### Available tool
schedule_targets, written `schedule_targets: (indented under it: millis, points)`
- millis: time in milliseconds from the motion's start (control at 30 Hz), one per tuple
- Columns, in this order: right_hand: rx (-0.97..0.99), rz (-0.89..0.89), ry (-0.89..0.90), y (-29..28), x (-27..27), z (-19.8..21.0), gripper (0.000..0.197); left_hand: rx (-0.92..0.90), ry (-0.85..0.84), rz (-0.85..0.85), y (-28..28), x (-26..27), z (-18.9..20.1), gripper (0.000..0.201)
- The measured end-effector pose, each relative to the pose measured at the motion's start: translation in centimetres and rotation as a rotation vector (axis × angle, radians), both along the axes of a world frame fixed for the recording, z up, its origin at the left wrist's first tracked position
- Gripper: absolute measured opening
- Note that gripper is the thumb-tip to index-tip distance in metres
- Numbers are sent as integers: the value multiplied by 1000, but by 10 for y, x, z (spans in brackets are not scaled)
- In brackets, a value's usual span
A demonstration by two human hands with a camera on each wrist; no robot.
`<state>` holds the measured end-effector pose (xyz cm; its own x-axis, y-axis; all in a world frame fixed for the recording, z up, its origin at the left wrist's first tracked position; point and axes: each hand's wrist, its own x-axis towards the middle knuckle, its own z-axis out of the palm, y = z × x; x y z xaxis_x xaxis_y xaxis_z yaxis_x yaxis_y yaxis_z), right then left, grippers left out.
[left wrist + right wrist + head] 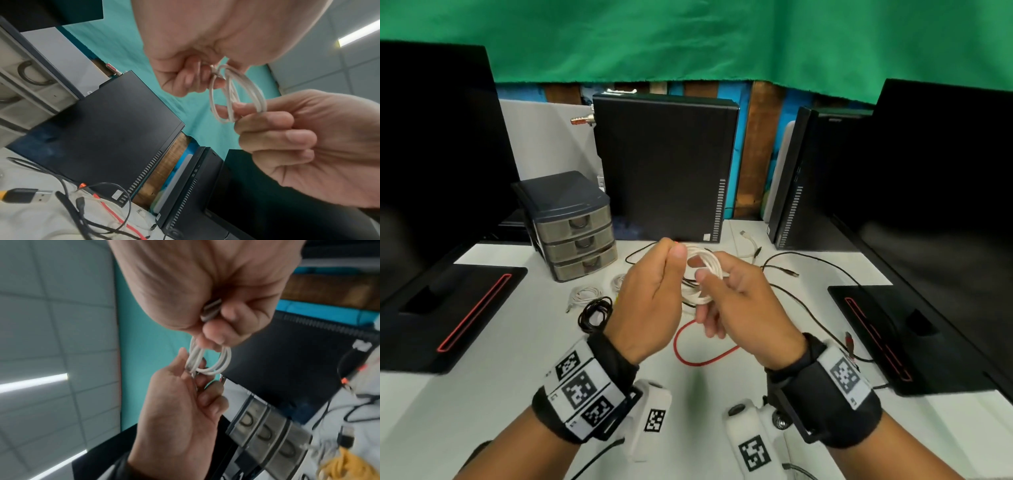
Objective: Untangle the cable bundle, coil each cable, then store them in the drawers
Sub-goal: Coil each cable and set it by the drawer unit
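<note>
Both hands hold a thin white cable wound into a small coil above the middle of the white desk: the left hand pinches one side of the loops between thumb and curled fingers, and the right hand pinches the opposite side, two fingers threaded through the ring. The step looks like finishing the coil. To do it well, the person should keep the turns lying flat together, hold one pinch fixed while the other tucks the loose end, and avoid pulling the loops oval. The grey three-drawer plastic organiser, all drawers closed, stands at ten o'clock from the hands, touching nothing. Open desk lies at six o'clock, near the person. Below the hands a red cable loops, loose black cables trail toward three o'clock, and a coiled black cable rests at eight o'clock, so a path to the organiser probably should stay lifted. Monitor bases hem both sides.
</note>
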<state>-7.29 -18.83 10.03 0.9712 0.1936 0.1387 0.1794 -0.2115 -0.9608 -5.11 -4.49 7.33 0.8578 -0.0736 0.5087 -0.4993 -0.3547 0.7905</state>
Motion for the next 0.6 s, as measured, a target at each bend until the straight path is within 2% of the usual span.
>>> schedule_targets:
  millis: [100, 200, 233, 333, 400, 500, 600]
  points:
    - [-100, -47, -157, -9, 6, -5, 24, 62, 25, 46, 1, 2, -4, 40]
    - [-306, -106, -319, -17, 10, -8, 25, 18, 31, 32, 1, 4, -8, 61]
    - [-366, -135, -350, -21, 12, -9, 24, 7, 15, 34, 2, 4, -8, 62]
    - [-503, -212, -361, -30, 14, -9, 20, 21, -40, 30, 7, 8, -6, 45]
    - [-580, -235, -372, -35, 14, -11, 19, 52, -9, -17, 9, 9, -5, 40]
    - [-687, -242, -375, -38, 12, -15, 22, 80, 99, -128, 4, 5, -5, 51]
    - [-745, -203, -350, -40, 7, -23, 15, 115, 128, -227, -4, 2, -8, 59]
